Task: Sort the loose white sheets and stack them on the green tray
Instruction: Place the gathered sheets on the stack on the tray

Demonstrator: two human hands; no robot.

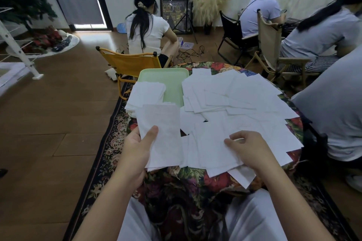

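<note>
Floral-cloth table [195, 174] centre, loose white sheets [244, 100] spread across right and far side; green tray [174, 82] far left with stacked sheets [146, 96] on its left part. Left hand [137, 148] pinching one upright sheet [161, 135], thumb on front. Right hand [248, 146] near right, fingers curled, pinching edge of a flat sheet [211, 146] in the pile.

Single head-worn wide-angle view, facing forward and down from the seated person's eye level. The tabletop [197, 174] lies close below; the room recedes beyond.
</note>
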